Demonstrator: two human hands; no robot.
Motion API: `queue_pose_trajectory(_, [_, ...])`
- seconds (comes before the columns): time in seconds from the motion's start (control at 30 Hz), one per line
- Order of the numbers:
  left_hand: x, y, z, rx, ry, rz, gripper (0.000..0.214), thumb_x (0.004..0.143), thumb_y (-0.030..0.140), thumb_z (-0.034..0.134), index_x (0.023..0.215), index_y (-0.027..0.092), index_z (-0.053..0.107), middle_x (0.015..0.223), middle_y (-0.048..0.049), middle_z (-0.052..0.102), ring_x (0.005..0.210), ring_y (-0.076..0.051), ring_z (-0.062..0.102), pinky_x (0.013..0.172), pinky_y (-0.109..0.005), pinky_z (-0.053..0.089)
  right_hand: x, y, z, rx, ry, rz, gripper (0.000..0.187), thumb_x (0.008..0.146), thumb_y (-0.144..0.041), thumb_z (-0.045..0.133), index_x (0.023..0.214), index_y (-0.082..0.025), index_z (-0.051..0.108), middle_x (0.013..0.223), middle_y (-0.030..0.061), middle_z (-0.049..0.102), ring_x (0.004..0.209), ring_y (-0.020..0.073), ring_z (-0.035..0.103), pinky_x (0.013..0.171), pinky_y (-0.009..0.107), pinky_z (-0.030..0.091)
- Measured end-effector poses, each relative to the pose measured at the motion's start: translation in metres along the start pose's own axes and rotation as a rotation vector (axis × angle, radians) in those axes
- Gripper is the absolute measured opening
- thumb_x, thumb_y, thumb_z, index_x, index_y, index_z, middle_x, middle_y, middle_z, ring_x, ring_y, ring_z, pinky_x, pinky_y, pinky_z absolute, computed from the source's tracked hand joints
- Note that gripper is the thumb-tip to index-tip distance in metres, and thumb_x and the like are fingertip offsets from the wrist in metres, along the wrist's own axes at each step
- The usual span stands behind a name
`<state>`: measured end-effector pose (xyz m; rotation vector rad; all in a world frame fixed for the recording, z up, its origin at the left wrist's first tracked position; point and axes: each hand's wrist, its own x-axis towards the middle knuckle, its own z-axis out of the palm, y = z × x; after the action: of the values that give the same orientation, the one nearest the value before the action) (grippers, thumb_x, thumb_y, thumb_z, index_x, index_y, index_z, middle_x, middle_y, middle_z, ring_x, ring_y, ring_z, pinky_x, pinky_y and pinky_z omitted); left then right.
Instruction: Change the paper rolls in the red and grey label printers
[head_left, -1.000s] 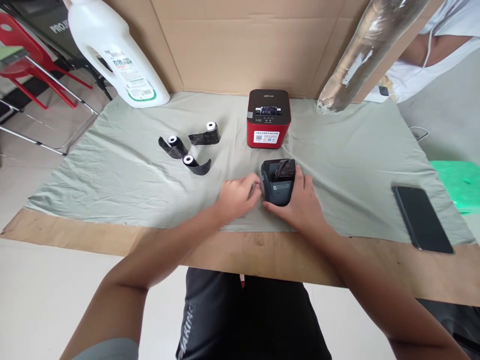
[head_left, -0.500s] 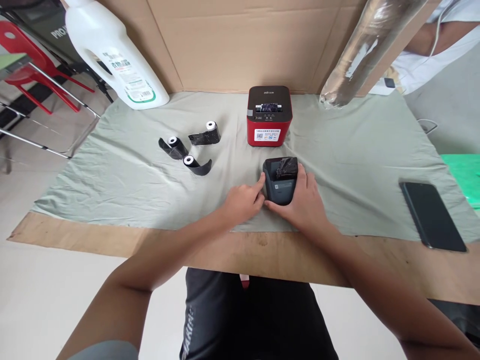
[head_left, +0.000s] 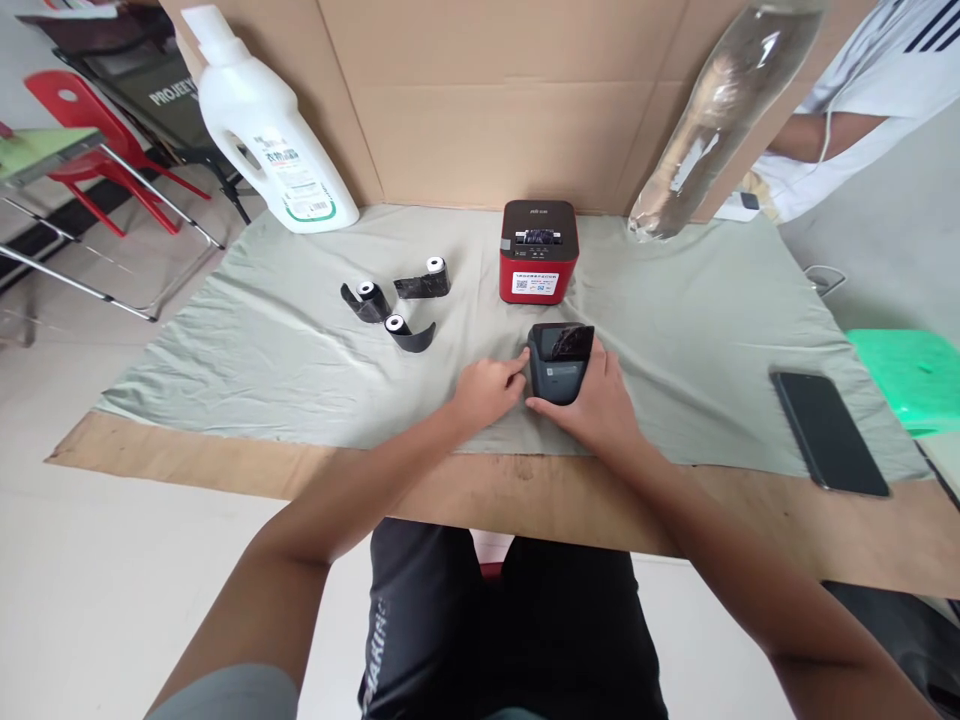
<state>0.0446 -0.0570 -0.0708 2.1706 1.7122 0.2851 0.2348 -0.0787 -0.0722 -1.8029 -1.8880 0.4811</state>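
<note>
A small dark portable printer (head_left: 559,386) rests on the grey-green cloth near the table's front. My right hand (head_left: 604,396) wraps around its right side and front corner, thumb along the bottom edge. My left hand (head_left: 486,388) presses its outstretched index finger against the printer's left side, the other fingers curled in with nothing seen in them. A glossy black strip (head_left: 571,342) lies over the printer's top. Behind it stands a red and black box-shaped printer (head_left: 538,255) with black material in its slot. To the left lie three partly unwound black rolls (head_left: 411,336) with white cores.
A white detergent bottle (head_left: 274,130) and a plastic-wrapped roll (head_left: 690,140) stand before the cardboard wall (head_left: 495,120). A phone (head_left: 829,432) lies at right, with a green stool (head_left: 911,375) beyond the edge. A person's arm (head_left: 829,135) shows behind at right.
The black strip on the portable printer looks flatter and straighter. Both hands keep about the same hold and contact. The camera view has shifted slightly.
</note>
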Motion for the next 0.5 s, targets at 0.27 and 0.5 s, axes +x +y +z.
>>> queue_pose_trajectory(0.27, [0.0005,-0.0048,-0.0040,-0.225,0.054,0.003,0.050,0.098,0.022,0.049,0.145,0.026,0.066,0.076,-0.0008,0.076,0.071,-0.018,0.065,0.071,-0.029,0.049,-0.0015,0.0006,-0.0037,0.042,0.006,0.023,0.113,0.070,-0.062,0.083,0.157,-0.012,0.031,0.140,0.0227,0.049,0.137,0.0412,0.050,0.107,0.057,0.050])
queue_pose_trajectory(0.5, [0.0012,-0.0076,-0.0016,-0.292,0.067,0.005,0.048,0.097,0.022,0.052,0.143,0.024,0.067,0.067,0.0028,0.068,0.066,-0.015,0.059,0.071,-0.027,0.046,-0.0022,0.0019,-0.0026,0.056,0.024,-0.002,0.110,0.070,-0.058,0.084,0.155,-0.011,0.033,0.142,0.0229,0.045,0.141,0.0394,0.046,0.112,0.055,0.047])
